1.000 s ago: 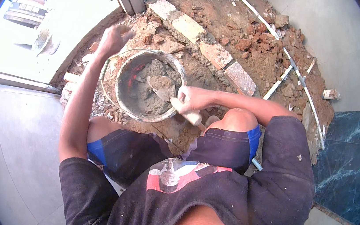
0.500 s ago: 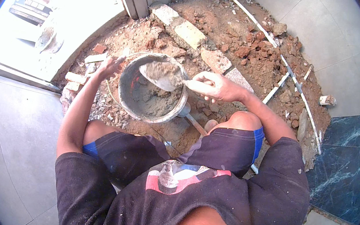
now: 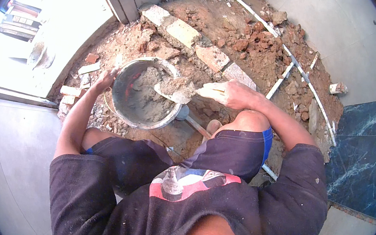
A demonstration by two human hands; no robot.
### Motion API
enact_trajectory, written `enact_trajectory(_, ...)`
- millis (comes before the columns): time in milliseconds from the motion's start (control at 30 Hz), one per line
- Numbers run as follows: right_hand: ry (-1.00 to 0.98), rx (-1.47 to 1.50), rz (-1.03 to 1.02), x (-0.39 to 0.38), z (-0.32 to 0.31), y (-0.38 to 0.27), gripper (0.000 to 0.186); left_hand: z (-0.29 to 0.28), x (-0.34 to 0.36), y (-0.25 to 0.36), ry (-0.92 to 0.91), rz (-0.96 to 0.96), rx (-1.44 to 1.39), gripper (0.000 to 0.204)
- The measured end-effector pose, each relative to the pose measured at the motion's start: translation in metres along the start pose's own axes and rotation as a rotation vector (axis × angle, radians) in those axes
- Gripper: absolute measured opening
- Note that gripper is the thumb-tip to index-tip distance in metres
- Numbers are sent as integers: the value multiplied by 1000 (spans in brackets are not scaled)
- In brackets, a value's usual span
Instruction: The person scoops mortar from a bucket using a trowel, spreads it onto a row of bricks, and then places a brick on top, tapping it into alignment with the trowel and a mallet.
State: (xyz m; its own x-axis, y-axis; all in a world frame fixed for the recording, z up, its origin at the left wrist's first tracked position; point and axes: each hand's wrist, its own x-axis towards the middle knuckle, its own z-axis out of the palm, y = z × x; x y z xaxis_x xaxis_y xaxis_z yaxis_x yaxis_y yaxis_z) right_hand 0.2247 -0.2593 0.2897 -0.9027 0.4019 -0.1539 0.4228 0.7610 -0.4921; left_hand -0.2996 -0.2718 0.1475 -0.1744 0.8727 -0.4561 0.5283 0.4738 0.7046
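A round bucket (image 3: 125, 118) of wet grey mortar (image 3: 146, 96) stands on the dirt in front of my knees. My left hand (image 3: 105, 79) is closed on its left rim, with some of the fingers hidden. In my right hand (image 3: 233, 94) is the handle of a trowel (image 3: 181, 99), with fingers wrapped round it. A heap of mortar sits on the trowel's blade, which extends over the bucket's right rim. Beyond the bucket, a row of bricks (image 3: 212, 56) crosses the dirt diagonally.
Loose soil and rubble (image 3: 247, 41) cover the ground. White pipes (image 3: 313, 92) run along the right side. A wooden-handled tool (image 3: 198, 127) lies beside the bucket. Brick pieces (image 3: 71, 91) rest at left, near the doorway. Dark blue tiles (image 3: 365, 147) are at the far right.
The loaded trowel has shifted rightward across the bucket, from above the mortar to its right rim. My left hand remains at the left rim. The whole view has shifted slightly.
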Motion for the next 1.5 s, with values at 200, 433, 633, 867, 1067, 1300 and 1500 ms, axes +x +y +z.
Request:
enact_trajectory(200,-49,-58,-24,-37,-14,23,40,4,-6,7,-19,-73,43,64)
enact_trajectory(433,85,267,384,-86,-64,8,38,-3,3,3,-70,-9,1,63)
enact_trajectory(633,271,210,281,-72,-52,-5,40,9,-9,20,-25,-240,-124,71)
enact_trajectory(867,298,-31,252,-33,-61,-19,36,-3,-1,22,-91,-207,-52,76)
enact_trajectory(1067,-58,-547,284,31,-95,-54,28,14,-9,70,72,-1,360,40)
enact_trajectory(1300,-462,-588,182,87,-70,-94,15,22,26,75,110,31,630,43)
enact_trajectory(1500,-335,-297,27,92,-45,-86,22,28,14,81,152,233,652,46)
